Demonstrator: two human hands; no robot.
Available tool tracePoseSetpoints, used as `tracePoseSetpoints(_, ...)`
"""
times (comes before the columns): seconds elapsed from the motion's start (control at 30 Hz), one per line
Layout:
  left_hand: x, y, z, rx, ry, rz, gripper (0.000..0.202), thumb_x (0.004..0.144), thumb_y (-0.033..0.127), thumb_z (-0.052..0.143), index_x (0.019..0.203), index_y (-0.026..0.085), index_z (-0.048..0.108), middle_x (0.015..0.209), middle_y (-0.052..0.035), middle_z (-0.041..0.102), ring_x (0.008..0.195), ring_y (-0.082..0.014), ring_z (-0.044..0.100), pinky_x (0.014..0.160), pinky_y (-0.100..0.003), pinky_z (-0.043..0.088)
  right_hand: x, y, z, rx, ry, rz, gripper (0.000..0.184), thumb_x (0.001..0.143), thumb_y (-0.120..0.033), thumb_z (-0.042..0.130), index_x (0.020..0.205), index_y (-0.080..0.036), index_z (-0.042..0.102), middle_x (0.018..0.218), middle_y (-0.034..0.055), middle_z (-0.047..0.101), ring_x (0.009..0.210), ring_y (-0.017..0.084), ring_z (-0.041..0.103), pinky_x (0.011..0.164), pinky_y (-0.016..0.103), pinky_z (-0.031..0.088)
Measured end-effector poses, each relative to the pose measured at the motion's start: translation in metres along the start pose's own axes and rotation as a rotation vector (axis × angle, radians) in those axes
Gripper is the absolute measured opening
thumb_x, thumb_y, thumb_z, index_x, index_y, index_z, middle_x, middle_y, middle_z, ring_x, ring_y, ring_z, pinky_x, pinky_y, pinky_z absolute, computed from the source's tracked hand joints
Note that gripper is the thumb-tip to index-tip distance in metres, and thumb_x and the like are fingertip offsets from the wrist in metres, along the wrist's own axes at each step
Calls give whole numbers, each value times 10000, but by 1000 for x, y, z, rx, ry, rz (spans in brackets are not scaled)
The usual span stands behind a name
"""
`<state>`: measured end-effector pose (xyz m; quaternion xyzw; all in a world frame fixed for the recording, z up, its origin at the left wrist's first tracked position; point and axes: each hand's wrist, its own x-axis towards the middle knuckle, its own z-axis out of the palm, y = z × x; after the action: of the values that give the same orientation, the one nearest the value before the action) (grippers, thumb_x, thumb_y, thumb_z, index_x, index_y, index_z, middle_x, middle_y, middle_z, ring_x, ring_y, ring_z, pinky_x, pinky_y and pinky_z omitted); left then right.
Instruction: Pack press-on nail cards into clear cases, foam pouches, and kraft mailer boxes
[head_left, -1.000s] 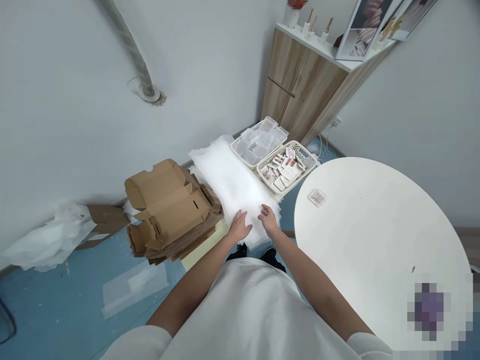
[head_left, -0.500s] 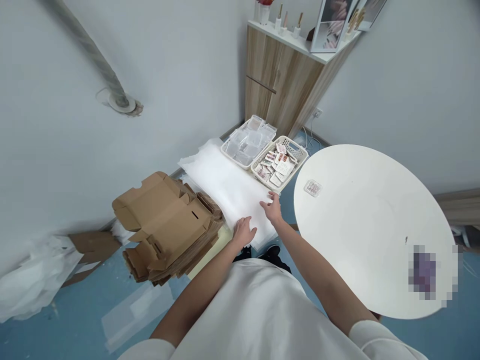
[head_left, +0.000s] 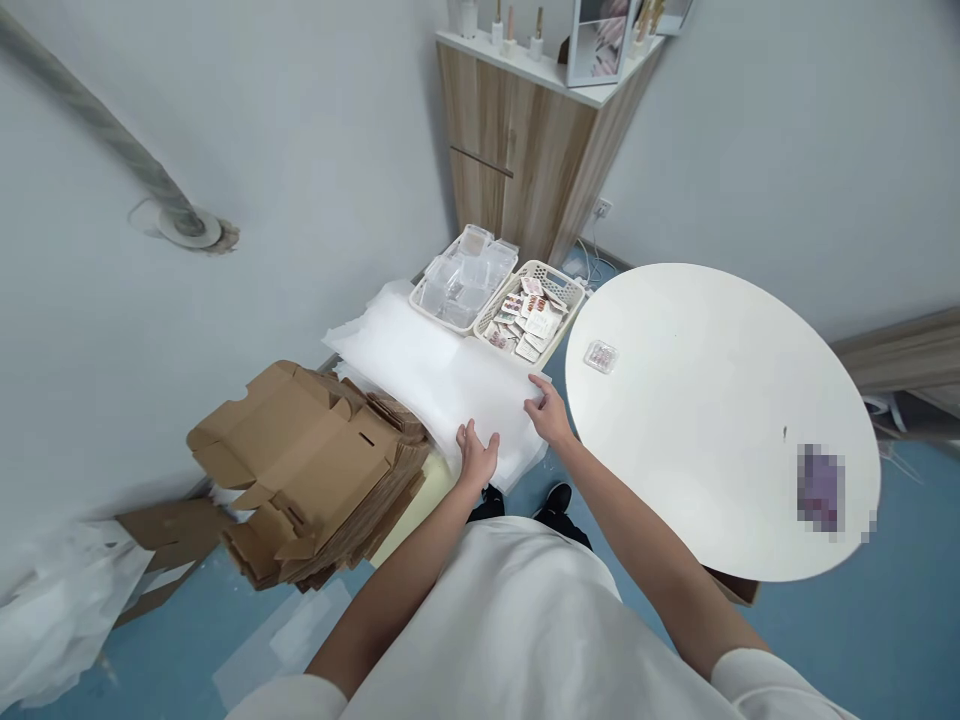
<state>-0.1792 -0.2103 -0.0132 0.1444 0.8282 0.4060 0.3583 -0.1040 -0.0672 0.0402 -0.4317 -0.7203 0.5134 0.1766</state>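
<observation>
Head: white sheets (head_left: 427, 355), long axis far left to near right.

Can count two hands (head_left: 478, 460), one stack of white sheets (head_left: 450, 370), one stack of cardboard boxes (head_left: 300, 435), and two white baskets (head_left: 538, 270). Can also count one round surface (head_left: 727, 450), one small clear case (head_left: 601, 357), one wood-grain cabinet (head_left: 517, 140), and one pipe (head_left: 105, 125). Cannot count the overlapping clear boxes (head_left: 469, 275) and printed cards (head_left: 541, 320) exactly.
</observation>
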Motion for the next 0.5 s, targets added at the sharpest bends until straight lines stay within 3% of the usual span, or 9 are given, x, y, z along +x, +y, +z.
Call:
tracePoseSetpoints(0.13, -2, 22, 21, -301, -62, -145, 766, 754, 396, 531, 1334, 252, 51, 1413, -151, 79, 1183, -214, 406, 874, -304, 431, -18, 2, -31, -9, 196, -168, 466, 709, -221, 473, 1175, -220, 473, 1137, 70, 513, 653, 122, 490, 696, 322, 437)
tracePoseSetpoints(0.27, -8, 47, 52, -610, -228, -209, 821, 716, 325, 608, 1331, 289, 65, 1288, -121, 390, 1013, -167, 544, 750, -262, 485, -45, 16, -70, 34, 317, -218, 455, 728, -221, 476, 1182, -230, 445, 1152, 70, 498, 672, 110, 509, 701, 324, 451)
tracePoseSetpoints(0.37, -15, 64, 80, -598, -253, -97, 763, 684, 233, 641, 1307, 256, 200, 1132, -104, 532, 871, -147, 596, 718, -267, 488, -67, 36, -103, 79, 415, -193, 415, 721, -243, 502, 1135, -217, 482, 1095, 70, 527, 685, 108, 521, 685, 309, 459)
tracePoseSetpoints(0.5, -26, 80, 120, -427, -335, 123, 715, 659, 148, 629, 1283, 197, 284, 981, -83, 597, 822, -149, 598, 732, -286, 478, -98, 72, -151, 170, 572, -15, 315, 703, -320, 539, 989, -190, 561, 912, 50, 587, 646, 114, 513, 592, 275, 445)
